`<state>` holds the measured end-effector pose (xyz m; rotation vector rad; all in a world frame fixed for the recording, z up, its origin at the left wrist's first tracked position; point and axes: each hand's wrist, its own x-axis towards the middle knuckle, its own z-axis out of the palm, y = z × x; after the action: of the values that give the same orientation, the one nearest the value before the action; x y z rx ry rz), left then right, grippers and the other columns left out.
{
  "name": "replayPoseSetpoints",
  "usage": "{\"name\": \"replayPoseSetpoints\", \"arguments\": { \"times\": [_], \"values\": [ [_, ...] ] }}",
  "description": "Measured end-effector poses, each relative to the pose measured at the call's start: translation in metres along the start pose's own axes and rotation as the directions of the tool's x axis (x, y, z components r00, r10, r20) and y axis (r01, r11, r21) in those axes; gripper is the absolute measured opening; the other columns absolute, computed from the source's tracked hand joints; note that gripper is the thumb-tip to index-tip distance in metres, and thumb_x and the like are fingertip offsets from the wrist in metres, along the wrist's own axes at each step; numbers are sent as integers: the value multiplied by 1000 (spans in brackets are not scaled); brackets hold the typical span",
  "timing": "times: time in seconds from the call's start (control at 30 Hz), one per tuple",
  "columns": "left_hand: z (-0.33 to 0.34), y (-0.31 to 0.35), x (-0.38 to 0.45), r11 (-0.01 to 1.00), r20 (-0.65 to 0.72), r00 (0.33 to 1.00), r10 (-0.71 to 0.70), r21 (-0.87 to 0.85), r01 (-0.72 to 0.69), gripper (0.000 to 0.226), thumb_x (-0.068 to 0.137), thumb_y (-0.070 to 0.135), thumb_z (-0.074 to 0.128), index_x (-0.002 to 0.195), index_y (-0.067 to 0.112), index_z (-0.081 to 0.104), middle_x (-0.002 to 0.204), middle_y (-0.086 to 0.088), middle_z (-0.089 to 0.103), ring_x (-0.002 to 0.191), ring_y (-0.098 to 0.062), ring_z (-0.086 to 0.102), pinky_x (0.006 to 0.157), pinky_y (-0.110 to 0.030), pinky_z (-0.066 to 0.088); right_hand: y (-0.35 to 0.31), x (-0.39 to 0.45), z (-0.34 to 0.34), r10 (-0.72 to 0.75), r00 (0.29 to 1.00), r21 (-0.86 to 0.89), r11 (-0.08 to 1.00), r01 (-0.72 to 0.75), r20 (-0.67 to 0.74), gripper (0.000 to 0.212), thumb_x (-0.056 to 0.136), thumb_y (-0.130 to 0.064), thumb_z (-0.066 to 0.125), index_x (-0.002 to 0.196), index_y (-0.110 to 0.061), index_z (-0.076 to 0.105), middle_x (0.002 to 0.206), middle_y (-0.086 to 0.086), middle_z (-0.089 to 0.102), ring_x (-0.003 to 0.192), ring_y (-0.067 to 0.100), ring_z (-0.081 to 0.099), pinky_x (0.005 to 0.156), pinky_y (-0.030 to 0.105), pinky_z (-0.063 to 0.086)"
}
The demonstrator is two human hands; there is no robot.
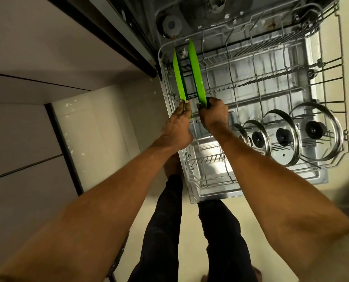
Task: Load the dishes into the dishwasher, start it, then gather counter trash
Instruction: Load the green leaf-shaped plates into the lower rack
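Observation:
The dishwasher's lower wire rack (pixel 271 92) is pulled out over the open door (pixel 214 192). Two bright green plates stand on edge at the rack's left end. My left hand (pixel 179 123) pinches the near rim of the left green plate (pixel 178 78). My right hand (pixel 212 117) grips the near rim of the right green plate (pixel 196 72). Both plates sit between the rack's tines, a small gap apart.
Several glass lids with black knobs (pixel 281 137) stand upright along the rack's near right side. Pale cabinet fronts (pixel 27 129) run along the left. My legs (pixel 190 241) stand on the cream floor just before the door's edge. The dishwasher tub (pixel 200 15) lies beyond the rack.

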<state>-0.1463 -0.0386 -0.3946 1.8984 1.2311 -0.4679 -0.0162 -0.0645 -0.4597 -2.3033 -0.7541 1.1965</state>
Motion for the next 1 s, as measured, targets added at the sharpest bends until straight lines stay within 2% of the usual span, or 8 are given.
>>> {"name": "replayPoseSetpoints", "arguments": {
  "times": [0.13, 0.23, 0.47, 0.67, 0.73, 0.8, 0.9, 1.0],
  "values": [
    [1, 1, 1, 1000, 2, 1000, 5, 4, -6, 98, 82, -7, 60, 160, 8, 2, 168, -14, 0, 155, -28, 9, 123, -32, 23, 6, -3, 1, -30, 999, -114, 993, 31, 19, 19, 102, -16, 58, 103, -2, 71, 82, 5, 62, 71, 21, 56, 47, 11, 32],
    [2, 2, 1, 1000, 3, 1000, -4, 11, 4, 100, 82, -6, 61, 160, 10, 0, 168, -11, -2, 155, -28, 8, 122, -32, 22, 2, 6, 4, 19, 999, -126, 992, -15, 30, 19, 101, -17, 61, 107, -2, 71, 88, 8, 65, 77, 20, 57, 57, 19, 37],
    [-5, 6, -18, 999, 4, 999, -46, 6, 46, 102, 84, -1, 65, 159, 8, -3, 168, -12, -3, 155, -27, 5, 124, -34, 21, 2, -12, -3, 98, 993, -222, 972, -81, 68, 36, 94, -25, 68, 122, -3, 63, 114, 15, 66, 104, 29, 62, 74, 22, 38],
    [-17, 21, -57, 994, 28, 994, -106, 22, 105, 100, 91, 6, 61, 159, 12, -12, 168, -8, -12, 155, -23, -3, 125, -35, 14, -18, -80, -26, -7, 995, -306, 951, 38, 103, 37, 97, -17, 65, 129, -1, 59, 116, 13, 70, 85, 18, 60, 71, 22, 47],
    [-21, 28, -76, 992, 42, 991, -126, 31, 125, 97, 94, 10, 57, 158, 12, -15, 167, -8, -16, 155, -25, -5, 126, -39, 13, -24, -102, -29, -56, 989, -325, 941, 98, 135, 42, 97, -22, 64, 134, -3, 56, 123, 13, 69, 93, 22, 67, 83, 30, 56],
    [-25, 33, -98, 990, 8, 992, -128, 66, 127, 93, 95, 11, 53, 158, 11, -15, 167, -9, -16, 155, -28, -2, 125, -44, 18, -35, -125, -36, -114, 976, -386, 905, 180, 188, 53, 98, -24, 61, 147, -9, 45, 139, 13, 60, 113, 28, 65, 96, 39, 55],
    [-29, 37, -129, 989, -88, 989, -122, 74, 128, 83, 99, 21, 47, 158, 7, -10, 167, -14, -9, 155, -29, 3, 124, -42, 17, -58, -160, -49, -157, 940, -479, 828, 293, 303, 61, 103, -27, 49, 158, -9, 28, 163, 15, 29, 149, 32, 33, 119, 41, 36],
    [-33, 39, -167, 987, -159, 978, -134, 68, 147, 81, 102, 26, 43, 157, 5, -12, 166, -17, -9, 155, -28, 0, 126, -40, 11, -77, -199, -59, -238, 910, -530, 751, 393, 339, 65, 104, -32, 45, 160, -11, 20, 168, 13, 17, 153, 29, 23, 123, 44, 29]
  ]
}}
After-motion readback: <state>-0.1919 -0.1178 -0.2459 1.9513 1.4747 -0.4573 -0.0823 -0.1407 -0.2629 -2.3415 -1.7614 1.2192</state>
